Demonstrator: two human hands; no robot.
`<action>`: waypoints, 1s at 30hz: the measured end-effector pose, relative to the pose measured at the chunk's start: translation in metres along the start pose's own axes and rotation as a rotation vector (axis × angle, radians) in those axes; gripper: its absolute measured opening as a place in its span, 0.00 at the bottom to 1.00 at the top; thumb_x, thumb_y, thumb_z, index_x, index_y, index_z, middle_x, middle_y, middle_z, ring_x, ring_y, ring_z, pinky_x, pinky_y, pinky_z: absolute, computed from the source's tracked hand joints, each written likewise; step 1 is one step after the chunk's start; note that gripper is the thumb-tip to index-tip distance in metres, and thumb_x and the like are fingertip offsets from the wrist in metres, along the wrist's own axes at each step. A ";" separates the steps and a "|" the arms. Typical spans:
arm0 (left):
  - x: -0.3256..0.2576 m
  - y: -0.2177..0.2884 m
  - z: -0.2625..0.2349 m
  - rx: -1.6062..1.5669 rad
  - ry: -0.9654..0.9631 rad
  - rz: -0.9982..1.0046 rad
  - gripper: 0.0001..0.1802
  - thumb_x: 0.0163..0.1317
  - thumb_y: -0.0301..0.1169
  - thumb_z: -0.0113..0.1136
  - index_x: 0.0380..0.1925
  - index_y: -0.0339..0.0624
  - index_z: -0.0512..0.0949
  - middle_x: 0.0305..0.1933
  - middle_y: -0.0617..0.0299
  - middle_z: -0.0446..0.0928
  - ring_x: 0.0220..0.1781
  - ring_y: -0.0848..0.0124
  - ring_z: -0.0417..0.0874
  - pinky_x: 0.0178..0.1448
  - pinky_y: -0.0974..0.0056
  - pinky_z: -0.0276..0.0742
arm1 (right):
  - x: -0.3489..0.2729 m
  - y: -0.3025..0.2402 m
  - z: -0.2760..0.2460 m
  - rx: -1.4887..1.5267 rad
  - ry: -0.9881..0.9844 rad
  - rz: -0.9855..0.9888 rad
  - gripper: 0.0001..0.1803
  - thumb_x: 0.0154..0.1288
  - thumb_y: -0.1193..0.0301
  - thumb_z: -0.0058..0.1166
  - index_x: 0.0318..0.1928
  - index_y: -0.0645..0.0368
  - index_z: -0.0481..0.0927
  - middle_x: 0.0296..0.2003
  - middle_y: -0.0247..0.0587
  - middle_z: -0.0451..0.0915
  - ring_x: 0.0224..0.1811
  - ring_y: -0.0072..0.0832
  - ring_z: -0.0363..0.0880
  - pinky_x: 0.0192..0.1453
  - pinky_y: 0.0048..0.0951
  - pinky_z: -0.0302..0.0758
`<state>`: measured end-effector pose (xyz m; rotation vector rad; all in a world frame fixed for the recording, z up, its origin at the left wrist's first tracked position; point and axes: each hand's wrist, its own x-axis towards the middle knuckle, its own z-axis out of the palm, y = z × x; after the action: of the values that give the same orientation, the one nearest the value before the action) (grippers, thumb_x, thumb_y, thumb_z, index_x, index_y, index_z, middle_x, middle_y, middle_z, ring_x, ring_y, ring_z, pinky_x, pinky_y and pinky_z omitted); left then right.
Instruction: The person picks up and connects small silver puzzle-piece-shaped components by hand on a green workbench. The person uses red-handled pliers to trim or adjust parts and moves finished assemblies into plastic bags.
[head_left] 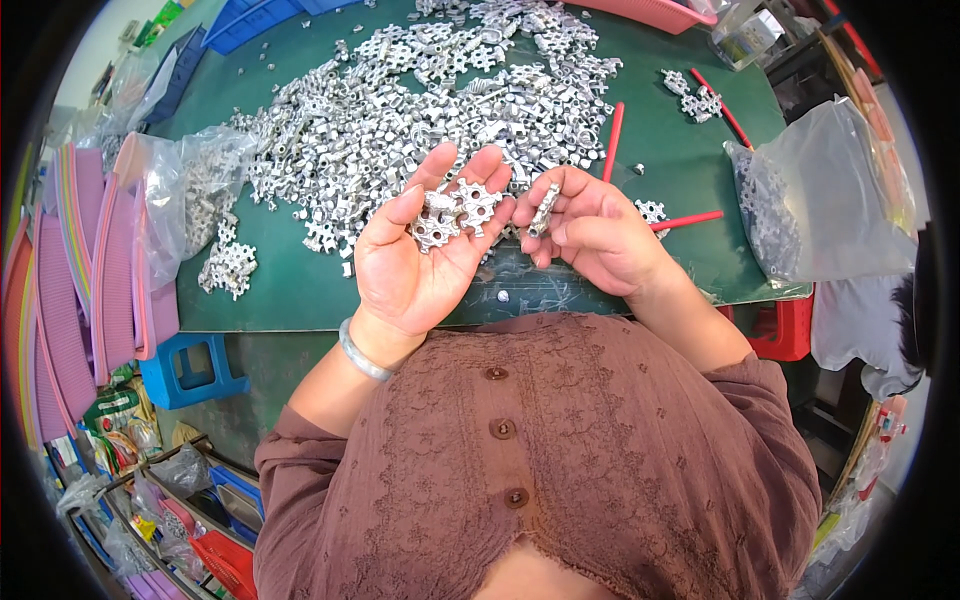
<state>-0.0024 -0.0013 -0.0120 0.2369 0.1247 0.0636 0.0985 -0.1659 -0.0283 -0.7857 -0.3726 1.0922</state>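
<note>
My left hand (410, 265) is palm up near the front edge of the green table. Its fingers are partly spread, and silver gear-shaped metal parts (436, 222) rest across the palm and finger bases. Just to the right, my right hand (600, 232) pinches a small silver metal piece (543, 212) between thumb and fingers, tilted and seen edge-on. The two hands almost meet at the fingertips. Beyond them spreads a large heap of small silver metal parts (400, 115), some tubular, some toothed. A few toothed parts (651, 211) lie partly behind my right hand.
Red sticks (613, 142) lie on the green table (300, 313) at the right. A clear bag of metal parts (830, 200) stands at the right edge, another bag (215, 170) at the left. Blue (250, 22) and pink (650, 12) bins line the far side. A blue stool (193, 370) stands lower left.
</note>
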 end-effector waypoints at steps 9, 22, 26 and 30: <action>0.001 -0.004 -0.002 0.000 -0.009 -0.018 0.18 0.57 0.30 0.44 0.48 0.38 0.70 0.58 0.46 0.63 0.61 0.54 0.61 0.63 0.51 0.59 | 0.007 0.000 0.021 -0.245 0.189 -0.024 0.12 0.52 0.70 0.58 0.33 0.59 0.69 0.23 0.30 0.72 0.17 0.12 0.65 0.17 0.14 0.61; 0.000 -0.004 -0.003 0.041 -0.042 -0.014 0.18 0.56 0.30 0.46 0.47 0.40 0.72 0.59 0.47 0.62 0.63 0.56 0.60 0.63 0.53 0.57 | 0.015 0.004 0.020 -0.299 0.240 0.026 0.04 0.54 0.74 0.55 0.27 0.61 0.75 0.21 0.29 0.72 0.18 0.13 0.65 0.20 0.15 0.61; -0.002 0.003 -0.004 0.082 -0.006 0.055 0.16 0.57 0.31 0.46 0.46 0.41 0.72 0.57 0.49 0.64 0.61 0.57 0.62 0.62 0.53 0.59 | 0.014 0.002 0.018 -0.269 0.241 -0.030 0.03 0.54 0.75 0.55 0.29 0.61 0.76 0.21 0.29 0.72 0.17 0.13 0.65 0.20 0.15 0.61; -0.007 0.004 -0.002 0.306 0.106 0.082 0.13 0.61 0.32 0.47 0.43 0.40 0.73 0.46 0.55 0.72 0.52 0.65 0.70 0.52 0.58 0.69 | 0.012 -0.001 0.020 -0.359 0.280 -0.102 0.04 0.53 0.73 0.56 0.28 0.61 0.77 0.19 0.27 0.71 0.18 0.13 0.66 0.22 0.14 0.61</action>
<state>-0.0098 0.0022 -0.0124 0.5442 0.2304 0.1393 0.0919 -0.1475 -0.0149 -1.2097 -0.3702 0.8144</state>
